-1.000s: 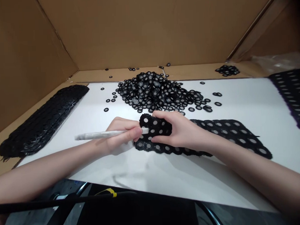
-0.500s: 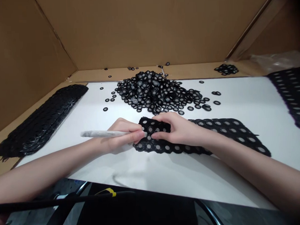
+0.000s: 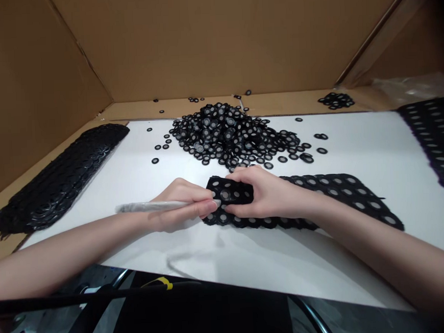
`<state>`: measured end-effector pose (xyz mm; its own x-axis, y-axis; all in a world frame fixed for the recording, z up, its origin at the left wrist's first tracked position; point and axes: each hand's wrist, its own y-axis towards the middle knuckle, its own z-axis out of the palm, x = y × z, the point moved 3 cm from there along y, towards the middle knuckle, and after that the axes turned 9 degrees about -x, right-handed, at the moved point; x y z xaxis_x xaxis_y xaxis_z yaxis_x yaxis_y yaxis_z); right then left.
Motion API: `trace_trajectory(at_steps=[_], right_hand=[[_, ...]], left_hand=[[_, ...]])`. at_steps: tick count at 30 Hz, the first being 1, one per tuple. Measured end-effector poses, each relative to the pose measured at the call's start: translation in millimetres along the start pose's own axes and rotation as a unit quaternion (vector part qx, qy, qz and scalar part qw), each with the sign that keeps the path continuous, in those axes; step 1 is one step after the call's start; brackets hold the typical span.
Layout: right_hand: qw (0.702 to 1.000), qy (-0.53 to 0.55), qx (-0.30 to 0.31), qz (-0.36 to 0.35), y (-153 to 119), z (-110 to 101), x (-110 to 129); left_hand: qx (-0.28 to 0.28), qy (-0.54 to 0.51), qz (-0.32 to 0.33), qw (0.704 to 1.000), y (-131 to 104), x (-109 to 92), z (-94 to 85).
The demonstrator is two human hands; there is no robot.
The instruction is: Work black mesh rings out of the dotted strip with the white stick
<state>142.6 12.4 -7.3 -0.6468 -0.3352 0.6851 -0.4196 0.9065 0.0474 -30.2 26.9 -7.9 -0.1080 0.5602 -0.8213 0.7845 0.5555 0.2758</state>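
A long black sheet (image 3: 329, 184) with rows of grey dots lies on the white board, its left part folded or raised between my hands. My left hand (image 3: 183, 205) is closed on a whitish pen-like tool (image 3: 146, 207), whose tip end meets the sheet's left part. My right hand (image 3: 263, 191) grips the sheet from above, thumb on the near side and fingers on the far side. Just behind the hands rises a big heap of black rings with grey centres (image 3: 224, 132).
A thick black stack (image 3: 60, 178) lies at the left, another dotted black sheet (image 3: 437, 137) at the right. A small pile of rings (image 3: 336, 100) is at the back right, near clear plastic (image 3: 410, 89). Cardboard walls (image 3: 216, 44) enclose the board.
My left hand and the tool have shifted slightly down, and the tool now lies flatter. The raised part of the sheet has tilted a little under my right hand, which keeps its grip.
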Motion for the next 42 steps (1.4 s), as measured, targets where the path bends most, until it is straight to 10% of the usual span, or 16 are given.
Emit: trace_trajectory(at_steps=[16,27,42], right_hand=[[0.999,-0.007,0.017,-0.042,0.0,-0.4,1.4],[0.996,-0.08,0.02,0.027,-3.7,-0.7,3.3],[0.997,0.042,0.056,0.024,-4.9,2.3,1.9]], left_hand=[[0.091,0.059,0.057,0.993,-4.3,-0.9,3.2],[0.042,0.114,0.123,0.985,-3.9,-1.4,6.1],[0.065,0.046,0.049,0.996,-1.5,-5.9,4.8]])
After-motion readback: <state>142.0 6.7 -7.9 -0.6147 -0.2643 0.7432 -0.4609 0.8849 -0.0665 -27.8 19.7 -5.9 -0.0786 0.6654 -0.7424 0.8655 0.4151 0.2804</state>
